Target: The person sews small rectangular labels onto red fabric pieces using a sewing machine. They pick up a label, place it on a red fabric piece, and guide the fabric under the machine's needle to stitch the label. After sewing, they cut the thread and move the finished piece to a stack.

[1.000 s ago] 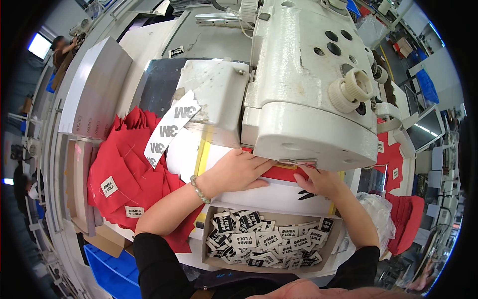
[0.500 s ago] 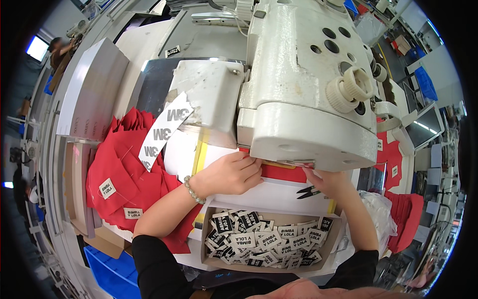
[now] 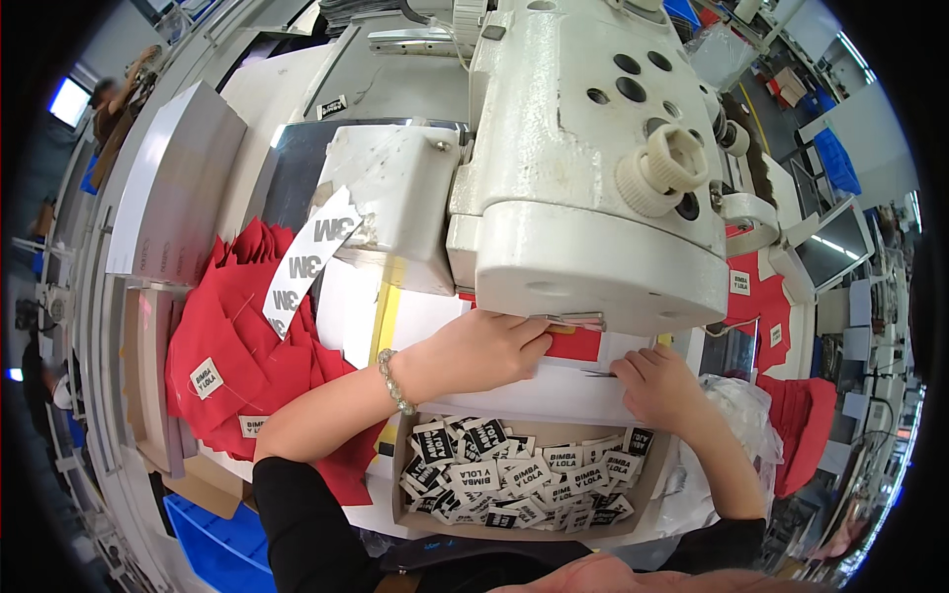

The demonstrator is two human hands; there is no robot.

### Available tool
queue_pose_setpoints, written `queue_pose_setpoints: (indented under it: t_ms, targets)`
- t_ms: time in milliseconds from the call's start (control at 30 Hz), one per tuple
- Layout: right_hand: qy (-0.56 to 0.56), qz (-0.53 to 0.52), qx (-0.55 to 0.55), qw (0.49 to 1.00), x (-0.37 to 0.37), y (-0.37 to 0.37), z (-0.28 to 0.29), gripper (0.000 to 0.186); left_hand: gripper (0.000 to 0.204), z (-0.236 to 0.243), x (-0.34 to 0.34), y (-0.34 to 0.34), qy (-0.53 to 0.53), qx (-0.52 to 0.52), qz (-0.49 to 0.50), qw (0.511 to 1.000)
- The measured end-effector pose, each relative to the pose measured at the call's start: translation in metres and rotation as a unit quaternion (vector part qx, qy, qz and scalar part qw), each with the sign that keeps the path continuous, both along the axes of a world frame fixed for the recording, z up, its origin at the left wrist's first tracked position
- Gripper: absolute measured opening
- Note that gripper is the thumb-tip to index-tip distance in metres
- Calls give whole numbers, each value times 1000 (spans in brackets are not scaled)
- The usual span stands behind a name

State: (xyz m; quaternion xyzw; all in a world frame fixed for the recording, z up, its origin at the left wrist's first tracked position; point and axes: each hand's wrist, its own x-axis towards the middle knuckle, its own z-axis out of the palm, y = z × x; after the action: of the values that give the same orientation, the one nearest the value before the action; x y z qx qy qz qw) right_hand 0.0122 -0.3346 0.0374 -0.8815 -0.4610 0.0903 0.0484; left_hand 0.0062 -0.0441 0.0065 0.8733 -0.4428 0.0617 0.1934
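Observation:
A piece of red fabric (image 3: 573, 345) lies under the head of a white sewing machine (image 3: 598, 262). My left hand (image 3: 484, 351), with a beaded bracelet on its wrist, is at the fabric's left end. Its fingers are bent together over the cloth, and their tips are partly hidden by the machine head. To the right of the fabric, my right hand (image 3: 654, 387) is closed around small dark thread snips (image 3: 599, 374). Only the snips' pointed tips show, pointing left; the palm covers the rest.
Nearest me stands a cardboard box (image 3: 647, 494) of black and white labels (image 3: 529, 477). Red fabric pieces (image 3: 222, 336) are piled at left under a printed white strip (image 3: 306, 259). More red pieces (image 3: 801, 430) and a clear plastic bag (image 3: 732, 425) are at right.
My right hand has left the fabric's right end, moved down and closed over the snips that lay on the table. My left hand has slid slightly right along the fabric.

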Motion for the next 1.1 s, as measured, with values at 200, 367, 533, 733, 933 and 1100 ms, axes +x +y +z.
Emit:
queue_pose_setpoints:
  t_ms: [200,367,533,733,933,1100]
  targets:
    - [238,-252,147,926,15,11,10,21,36,-13,7,1,-32,-23,-25,999]
    - [205,-294,261,896,40,30,25,29,34,-24,6,-3,-41,-25,-30,998]
    - [104,-237,164,952,50,41,32,23,31,-27,5,-4,-58,-31,-22,998]
    - [-45,-113,136,983,52,51,11,10,34,-24,5,-4,-31,-32,-17,999]
    - [-109,-28,92,989,62,53,8,3,40,-28,5,-4,-19,-14,1,1000]
    - [-103,-30,97,989,63,59,1,7,41,-31,6,-4,-7,-9,1,1000]
